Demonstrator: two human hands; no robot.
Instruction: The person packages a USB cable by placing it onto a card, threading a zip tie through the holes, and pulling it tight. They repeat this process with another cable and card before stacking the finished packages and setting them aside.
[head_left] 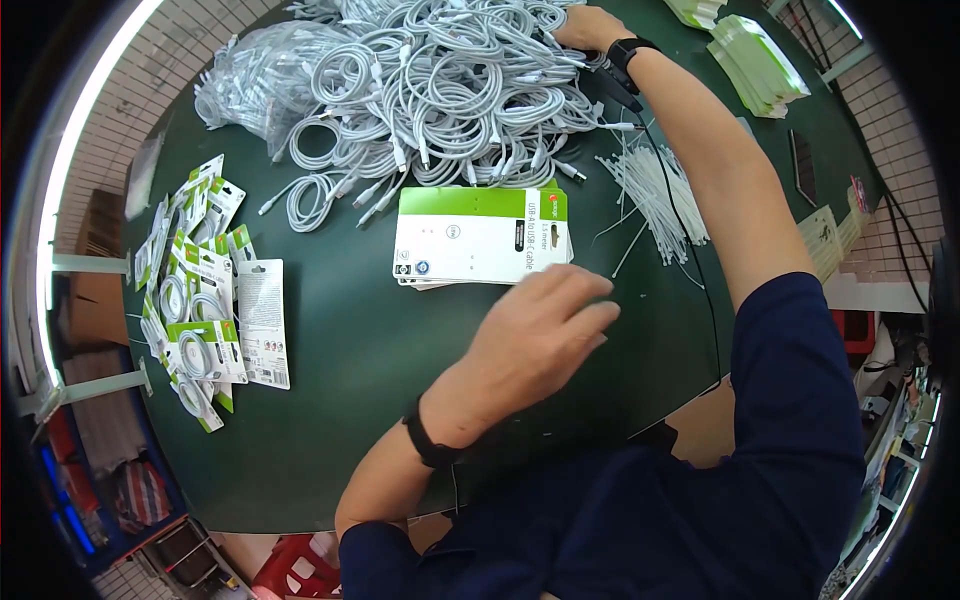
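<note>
A person in a dark blue short-sleeved top [640, 520] works at a dark green table [330, 430] spread with cables and packaging. At far left, a clear plastic sheet or bag [145, 178] lies by the table's edge, next to an overlapping pile of green-and-white packages [205, 275], several showing a coiled white cable. Against the pile's right side rests a narrow card [264, 335], its text-covered pale face up. Beyond, at the upper left, clear plastic bags [265, 85] bulge with cables, pressed against a broad heap of loose white cables [440, 95], most wound in rings, that stretches across the far side. In the center, just in front of the heap, sits a stack of green-and-white cards [475, 238], its edges slightly uneven. The left hand [540, 330], a black band at the wrist, is poised at the stack's near right corner, fingers bent and a little apart with nothing visible between them; whether it touches the cards is unclear. The right hand [588, 28], above a black watch [628, 52], reaches the heap's far right end, its fingertips too hidden to tell their grip. Farther right lie scattered white plastic ties [655, 195], a trailing black cord [708, 290], fanned green-and-white cards [760, 68] and a dark, flat, phone-shaped object [803, 167]
</note>
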